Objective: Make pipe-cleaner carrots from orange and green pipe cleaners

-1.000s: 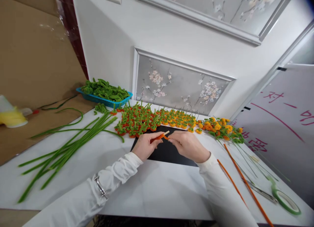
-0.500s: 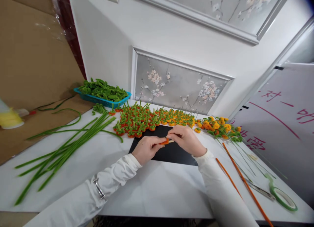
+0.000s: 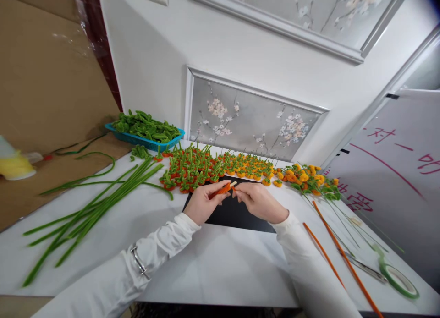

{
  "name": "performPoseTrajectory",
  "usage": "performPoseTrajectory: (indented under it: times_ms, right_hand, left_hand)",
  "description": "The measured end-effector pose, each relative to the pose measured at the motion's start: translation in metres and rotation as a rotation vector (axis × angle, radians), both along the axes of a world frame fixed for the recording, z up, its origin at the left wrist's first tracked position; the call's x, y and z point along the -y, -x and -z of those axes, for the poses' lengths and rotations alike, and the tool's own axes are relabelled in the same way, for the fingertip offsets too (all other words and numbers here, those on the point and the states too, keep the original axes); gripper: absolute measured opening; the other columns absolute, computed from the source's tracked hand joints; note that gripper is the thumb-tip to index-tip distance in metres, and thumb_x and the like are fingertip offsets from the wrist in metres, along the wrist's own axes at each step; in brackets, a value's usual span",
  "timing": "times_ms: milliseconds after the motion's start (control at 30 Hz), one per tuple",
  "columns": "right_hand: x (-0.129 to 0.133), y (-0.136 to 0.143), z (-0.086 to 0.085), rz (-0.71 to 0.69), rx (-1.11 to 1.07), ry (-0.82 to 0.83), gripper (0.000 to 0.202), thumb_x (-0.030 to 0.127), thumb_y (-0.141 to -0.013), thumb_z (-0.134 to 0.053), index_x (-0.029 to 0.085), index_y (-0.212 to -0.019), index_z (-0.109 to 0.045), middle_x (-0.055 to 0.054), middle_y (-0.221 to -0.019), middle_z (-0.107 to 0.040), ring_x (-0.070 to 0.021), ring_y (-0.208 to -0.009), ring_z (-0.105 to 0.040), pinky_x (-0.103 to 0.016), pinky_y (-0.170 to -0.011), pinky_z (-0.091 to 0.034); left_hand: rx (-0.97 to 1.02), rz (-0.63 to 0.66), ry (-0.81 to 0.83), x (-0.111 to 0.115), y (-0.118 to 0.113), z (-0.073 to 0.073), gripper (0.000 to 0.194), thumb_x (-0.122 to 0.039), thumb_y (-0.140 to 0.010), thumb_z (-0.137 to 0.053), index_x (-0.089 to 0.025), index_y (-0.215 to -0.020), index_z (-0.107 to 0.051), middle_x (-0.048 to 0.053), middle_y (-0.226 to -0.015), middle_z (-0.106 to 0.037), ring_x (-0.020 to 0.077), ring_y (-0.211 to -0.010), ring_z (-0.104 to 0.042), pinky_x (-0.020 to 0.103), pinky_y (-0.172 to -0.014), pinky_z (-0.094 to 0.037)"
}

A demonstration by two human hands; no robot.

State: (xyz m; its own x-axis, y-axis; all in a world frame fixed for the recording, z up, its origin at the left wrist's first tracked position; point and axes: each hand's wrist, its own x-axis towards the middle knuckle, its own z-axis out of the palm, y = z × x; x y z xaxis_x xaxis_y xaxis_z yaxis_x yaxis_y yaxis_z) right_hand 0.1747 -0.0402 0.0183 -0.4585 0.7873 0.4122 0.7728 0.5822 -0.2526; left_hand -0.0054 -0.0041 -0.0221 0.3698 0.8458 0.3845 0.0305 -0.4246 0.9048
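Note:
Between finger and thumb, my left hand [image 3: 203, 204] grips a pale stick [image 3: 234, 183] with an orange pipe cleaner [image 3: 224, 189] coiled round it. The stick's bare tip points up to the right. My right hand [image 3: 260, 201] is closed in a pinch by that tip, on what looks like the orange pipe cleaner's end; its fingers partly cover it. Both hands are above a black mat [image 3: 237, 216]. Just beyond them stand rows of small orange and yellow pipe-cleaner flowers [image 3: 192, 171] with green tops.
Long green pipe cleaners [image 3: 92, 208] lie at left, before a blue basket [image 3: 137, 138] of green pieces. On the right are finished yellow flowers [image 3: 304, 175], loose orange pipe cleaners [image 3: 347, 258], scissors [image 3: 369, 270] and green tape [image 3: 400, 280]. A wall with framed pictures [image 3: 254, 112] closes the back.
My right hand has moved slightly right and down, off the stick's end, so the tip shows. The stick in my left hand has tilted upward and more of the orange coil is visible.

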Motion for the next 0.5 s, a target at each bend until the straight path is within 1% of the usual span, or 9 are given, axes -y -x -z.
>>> performPoseTrajectory:
  times_ms: [167, 233, 300, 400, 500]
  right_hand:
    - [0.002, 0.004, 0.002, 0.06, 0.09, -0.032, 0.02, 0.015, -0.089, -0.042, 0.018, -0.073, -0.054, -0.001, -0.072, -0.06, -0.0116, -0.066, -0.054, -0.02, -0.061, -0.035]
    - [0.003, 0.006, 0.003, 0.083, 0.13, -0.048, 0.02, 0.019, -0.09, -0.043, 0.018, -0.073, -0.054, -0.002, -0.073, -0.061, -0.012, -0.066, -0.055, -0.021, -0.061, -0.035]
    - [0.005, 0.009, 0.004, 0.104, 0.163, -0.071, 0.022, 0.023, -0.091, -0.042, 0.018, -0.073, -0.055, -0.002, -0.074, -0.061, -0.0122, -0.065, -0.055, -0.022, -0.059, -0.033]
    - [0.008, 0.011, 0.003, 0.139, 0.181, -0.129, 0.025, 0.028, -0.092, -0.041, 0.019, -0.075, -0.056, -0.002, -0.074, -0.063, -0.0119, -0.064, -0.056, -0.022, -0.057, -0.03]
    - [0.01, 0.012, 0.003, 0.187, 0.154, -0.194, 0.022, 0.035, -0.09, -0.046, 0.019, -0.078, -0.056, -0.001, -0.07, -0.062, -0.0116, -0.06, -0.056, -0.023, -0.053, -0.027]
  left_hand:
    - [-0.037, -0.001, 0.008, 0.001, 0.001, -0.002, 0.041, -0.022, -0.075, -0.057, -0.015, -0.115, -0.062, 0.005, -0.095, -0.071, 0.0105, -0.057, -0.055, 0.023, -0.058, -0.05]
    - [-0.066, -0.005, 0.005, 0.0, 0.001, -0.001, 0.041, -0.022, -0.076, -0.057, -0.014, -0.115, -0.062, 0.005, -0.092, -0.071, 0.0103, -0.056, -0.054, 0.024, -0.059, -0.05]
    - [-0.086, -0.008, -0.006, -0.001, 0.002, 0.001, 0.039, -0.023, -0.076, -0.057, -0.014, -0.114, -0.063, 0.006, -0.093, -0.071, 0.0107, -0.057, -0.055, 0.024, -0.061, -0.05]
    - [-0.104, -0.015, -0.044, -0.003, 0.003, 0.006, 0.035, -0.022, -0.077, -0.055, -0.016, -0.111, -0.065, 0.006, -0.097, -0.071, 0.011, -0.057, -0.056, 0.025, -0.061, -0.05]
    - [-0.136, -0.035, -0.109, -0.002, 0.003, 0.008, 0.032, -0.02, -0.078, -0.053, -0.017, -0.107, -0.067, 0.004, -0.088, -0.072, 0.0115, -0.057, -0.057, 0.024, -0.061, -0.05]
